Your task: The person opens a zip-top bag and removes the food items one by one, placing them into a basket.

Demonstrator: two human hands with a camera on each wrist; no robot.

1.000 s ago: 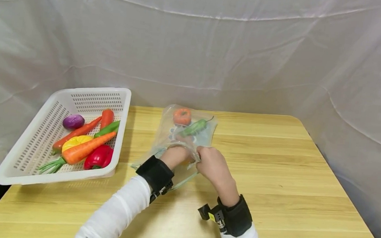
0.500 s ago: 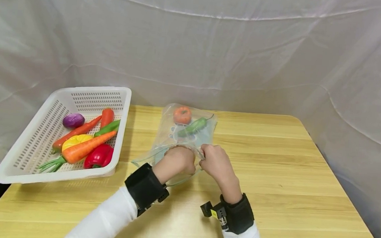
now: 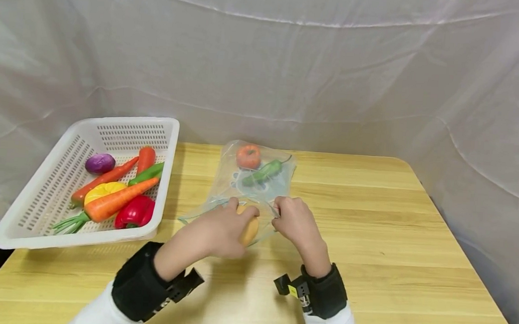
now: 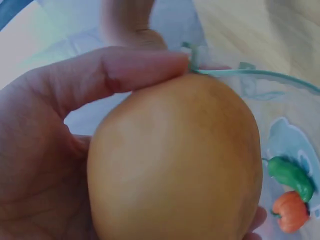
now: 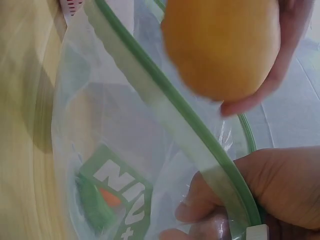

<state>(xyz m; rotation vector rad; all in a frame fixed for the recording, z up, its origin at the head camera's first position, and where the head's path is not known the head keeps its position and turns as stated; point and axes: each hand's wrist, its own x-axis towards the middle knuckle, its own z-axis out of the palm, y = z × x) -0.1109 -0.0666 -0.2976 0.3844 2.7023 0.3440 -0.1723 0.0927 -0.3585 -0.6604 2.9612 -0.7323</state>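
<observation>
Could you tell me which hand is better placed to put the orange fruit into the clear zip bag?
The left hand: it already grips the orange fruit at the mouth of the zip bag, while the right hand pinches the bag's rim open.

Staged recording setup — white sheet backdrop, bare wooden table, toy vegetables.

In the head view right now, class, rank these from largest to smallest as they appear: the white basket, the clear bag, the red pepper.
1. white basket
2. clear bag
3. red pepper
</observation>
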